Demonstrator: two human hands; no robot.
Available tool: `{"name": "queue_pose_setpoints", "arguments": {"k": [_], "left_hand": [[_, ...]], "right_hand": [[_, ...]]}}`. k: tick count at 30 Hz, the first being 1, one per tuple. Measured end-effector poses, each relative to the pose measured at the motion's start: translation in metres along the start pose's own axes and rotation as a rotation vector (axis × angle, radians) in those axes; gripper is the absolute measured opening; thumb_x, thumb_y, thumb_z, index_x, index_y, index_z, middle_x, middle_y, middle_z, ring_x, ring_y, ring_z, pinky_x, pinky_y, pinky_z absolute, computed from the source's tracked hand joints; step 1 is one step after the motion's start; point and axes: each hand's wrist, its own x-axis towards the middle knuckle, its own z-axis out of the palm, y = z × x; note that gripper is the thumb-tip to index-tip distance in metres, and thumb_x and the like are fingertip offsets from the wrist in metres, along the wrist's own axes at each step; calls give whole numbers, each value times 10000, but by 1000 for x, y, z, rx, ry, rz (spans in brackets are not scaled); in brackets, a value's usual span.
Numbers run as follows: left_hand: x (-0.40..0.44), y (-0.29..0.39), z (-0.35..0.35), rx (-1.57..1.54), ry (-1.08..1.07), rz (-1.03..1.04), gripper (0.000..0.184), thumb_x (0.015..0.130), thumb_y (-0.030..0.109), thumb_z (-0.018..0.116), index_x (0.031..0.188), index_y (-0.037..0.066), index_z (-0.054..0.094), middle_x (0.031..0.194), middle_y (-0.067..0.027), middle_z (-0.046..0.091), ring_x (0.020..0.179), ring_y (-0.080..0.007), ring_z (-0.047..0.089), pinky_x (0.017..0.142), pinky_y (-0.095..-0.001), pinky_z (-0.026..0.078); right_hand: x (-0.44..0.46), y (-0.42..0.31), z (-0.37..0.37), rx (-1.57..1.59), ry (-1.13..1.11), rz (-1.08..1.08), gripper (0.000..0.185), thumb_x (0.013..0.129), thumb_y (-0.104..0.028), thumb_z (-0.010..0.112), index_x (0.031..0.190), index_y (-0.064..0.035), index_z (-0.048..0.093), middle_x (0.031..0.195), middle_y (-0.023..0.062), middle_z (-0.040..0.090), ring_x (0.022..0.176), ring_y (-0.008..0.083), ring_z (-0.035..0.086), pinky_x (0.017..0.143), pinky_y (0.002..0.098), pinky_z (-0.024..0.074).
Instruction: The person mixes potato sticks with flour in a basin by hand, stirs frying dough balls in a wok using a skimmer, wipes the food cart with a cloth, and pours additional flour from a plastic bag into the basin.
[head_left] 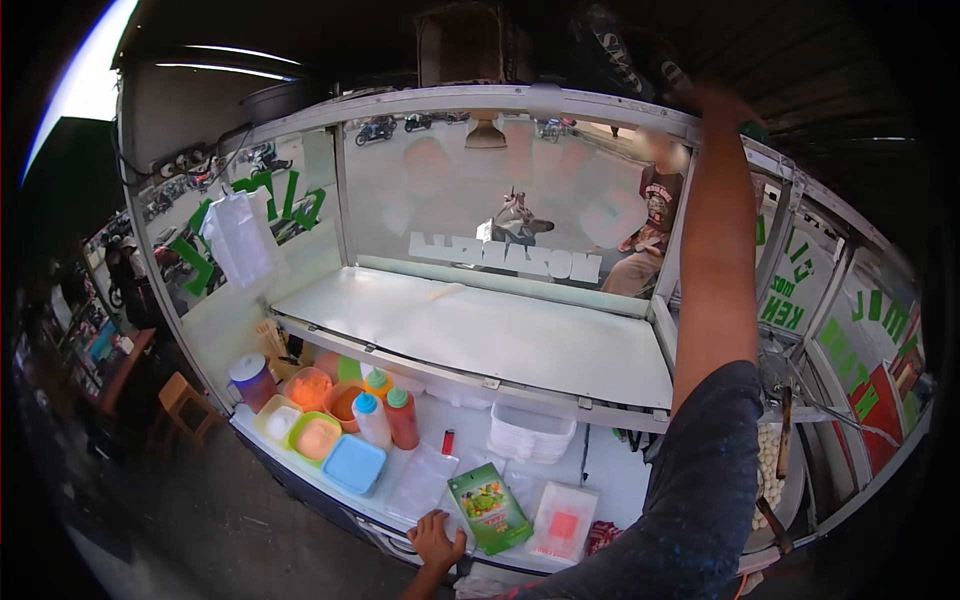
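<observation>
My left hand [437, 540] rests on the front edge of the white counter with its fingers apart, holding nothing. Just right of it lies a green printed packet [490, 508], and clear plastic bags [424, 483] lie behind. A white packet with a red patch [562, 522] sits beside the green one. My right arm stretches up across the view, and my right hand [718, 108] reaches the top of the cart frame. Dark items with pale lettering [612, 52] lie up there beside it. Shadow hides the right fingers, so I cannot see what they touch.
Sauce bottles [402, 418], food tubs [314, 437] and a blue-lidded box [354, 464] stand left on the counter. Stacked white trays [533, 430] sit under the white shelf [470, 325]. A pan with pale balls [768, 470] is at right. A person [655, 215] is beyond the glass.
</observation>
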Motion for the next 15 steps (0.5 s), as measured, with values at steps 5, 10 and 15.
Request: {"name": "queue_pose_setpoints", "arguments": {"k": [5,10,15], "left_hand": [[2,1,1,28,2,2,382,676,328,637,986,106,611,1055,-70,621,974,-252,575,799,-425,347],[4,4,-1,18,-13,17,387,673,326,636,982,95,609,1063,-75,621,972,-260,576,797,-431,345],[2,-2,1,35,-45,28,429,669,310,641,1032,88,585,1113,-94,599,1033,-272,557,826,-437,349]], "right_hand": [[81,-4,68,86,245,-29,671,756,-641,580,1260,-199,611,1317,139,571,1244,337,520,1021,519,393],[19,-37,-15,262,107,-187,556,775,-540,614,1178,-159,654,1197,116,649,1095,312,625,917,453,477],[44,-34,14,628,-156,-329,1046,715,-670,654,1492,-83,271,1553,168,225,1417,311,267,1155,407,234]]}}
